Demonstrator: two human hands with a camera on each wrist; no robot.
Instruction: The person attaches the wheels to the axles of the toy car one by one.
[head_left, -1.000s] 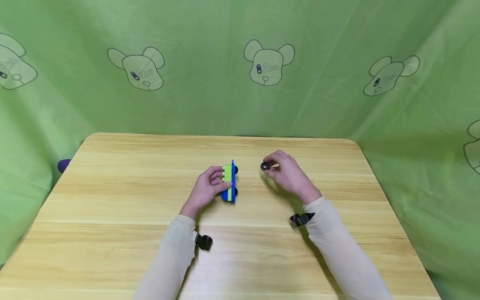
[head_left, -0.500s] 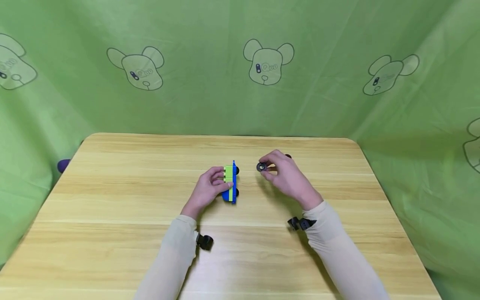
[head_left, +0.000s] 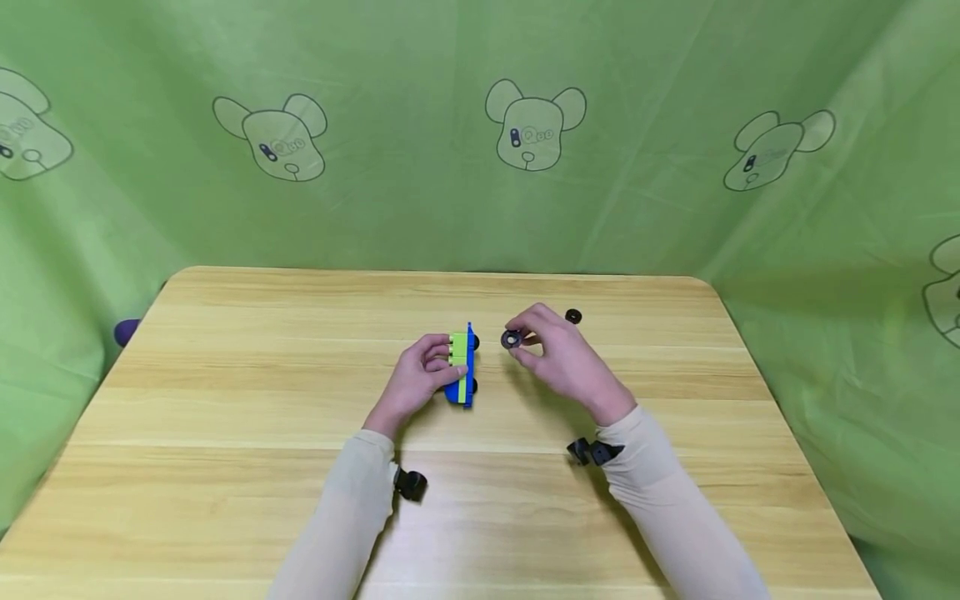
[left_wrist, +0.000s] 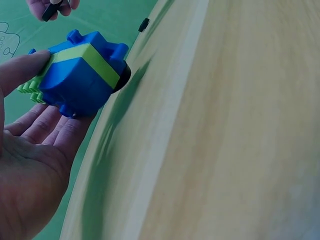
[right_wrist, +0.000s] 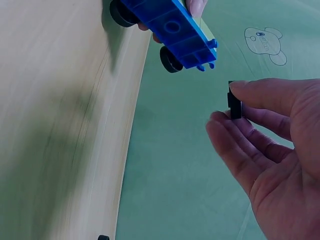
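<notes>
My left hand (head_left: 408, 379) grips a toy car (head_left: 459, 371) built of blue and lime-green bricks, its thumb on one side and fingers on the other. The car is turned on its side, its blue underside facing my right hand. In the right wrist view two black wheels (right_wrist: 171, 60) sit along one side of the blue chassis (right_wrist: 172, 27). My right hand (head_left: 566, 358) pinches a loose black wheel (head_left: 512, 339) between thumb and fingertips, a short gap right of the car. That wheel (right_wrist: 234, 102) appears edge-on in the right wrist view.
Another black wheel (head_left: 573, 316) lies on the wooden table (head_left: 225, 375) behind my right hand. A green curtain (head_left: 412, 217) with bear-head drawings hangs around the table's back and sides. Black wrist cameras (head_left: 411, 485) are strapped to both sleeves.
My right hand has moved left toward the car with its wheel, uncovering the other wheel on the table behind it. The left hand and car have barely shifted.
</notes>
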